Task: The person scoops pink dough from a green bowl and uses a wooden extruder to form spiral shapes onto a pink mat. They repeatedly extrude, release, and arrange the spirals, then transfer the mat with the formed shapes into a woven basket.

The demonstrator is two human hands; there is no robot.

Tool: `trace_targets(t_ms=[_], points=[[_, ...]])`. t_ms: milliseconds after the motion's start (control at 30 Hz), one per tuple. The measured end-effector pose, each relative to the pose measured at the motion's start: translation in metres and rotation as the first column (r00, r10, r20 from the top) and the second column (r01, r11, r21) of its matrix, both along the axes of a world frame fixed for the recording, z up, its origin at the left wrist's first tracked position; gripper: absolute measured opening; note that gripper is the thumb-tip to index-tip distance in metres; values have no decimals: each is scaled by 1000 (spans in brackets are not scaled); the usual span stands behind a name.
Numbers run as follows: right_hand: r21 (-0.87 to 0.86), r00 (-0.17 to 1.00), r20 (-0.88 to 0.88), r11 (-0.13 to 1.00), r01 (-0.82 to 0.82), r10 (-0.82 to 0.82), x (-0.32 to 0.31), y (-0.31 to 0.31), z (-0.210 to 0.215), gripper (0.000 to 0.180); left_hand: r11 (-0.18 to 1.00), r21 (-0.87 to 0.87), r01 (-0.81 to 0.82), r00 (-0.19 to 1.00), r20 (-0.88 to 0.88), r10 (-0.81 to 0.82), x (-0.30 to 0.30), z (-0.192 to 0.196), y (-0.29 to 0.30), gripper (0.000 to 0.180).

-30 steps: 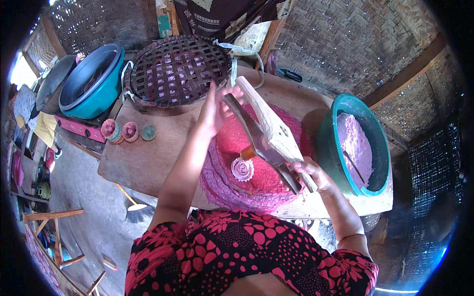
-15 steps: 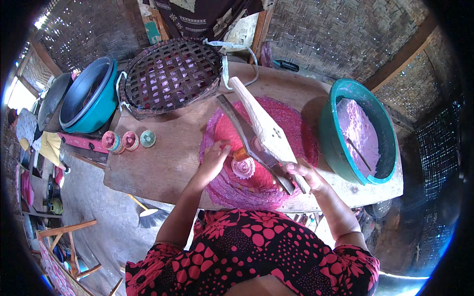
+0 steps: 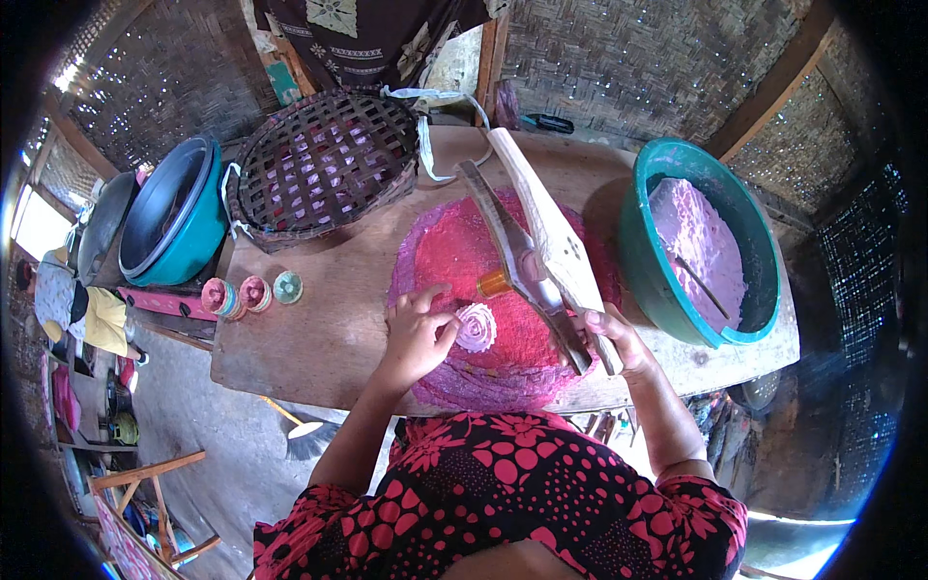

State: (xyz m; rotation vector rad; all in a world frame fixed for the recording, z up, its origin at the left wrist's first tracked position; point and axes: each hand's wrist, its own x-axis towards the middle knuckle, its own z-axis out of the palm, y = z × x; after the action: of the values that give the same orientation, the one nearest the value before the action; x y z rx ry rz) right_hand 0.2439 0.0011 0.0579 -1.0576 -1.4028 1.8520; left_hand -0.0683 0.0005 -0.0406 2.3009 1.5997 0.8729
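Observation:
A round pink-stained mat [image 3: 454, 251] lies on the wooden table [image 3: 319, 319]. On it sits a pale pink spiral of dough [image 3: 476, 327]. My left hand [image 3: 418, 333] rests on the mat with its fingertips touching the spiral's left side. A long hinged wooden press [image 3: 541, 242] with a dark lower bar and an orange nozzle [image 3: 493, 283] stretches across the mat. My right hand [image 3: 611, 340] grips the press's near handle end.
A teal basin [image 3: 667, 290] of pale purple dough with a stick in it stands at the right. A dark woven basket [image 3: 324, 164] sits at the back, a blue tub [image 3: 174, 217] to its left. Three small round moulds [image 3: 249, 293] lie near the table's left edge.
My left hand came down from the press's far end to the spiral on the mat. The view shifted a little; my right hand stayed on the handle.

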Motion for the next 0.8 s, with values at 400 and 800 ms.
trace_targets(t_ms=[400,800], points=[[-41,997,-54,998,54,-56,11,-7,2,69,975,-188,114,801,598,22,9,43,40,58],[-436,913,-246,804,-404,325,-18,87,34,94,670,312,673,-565,802,194,-11,118,170,67]])
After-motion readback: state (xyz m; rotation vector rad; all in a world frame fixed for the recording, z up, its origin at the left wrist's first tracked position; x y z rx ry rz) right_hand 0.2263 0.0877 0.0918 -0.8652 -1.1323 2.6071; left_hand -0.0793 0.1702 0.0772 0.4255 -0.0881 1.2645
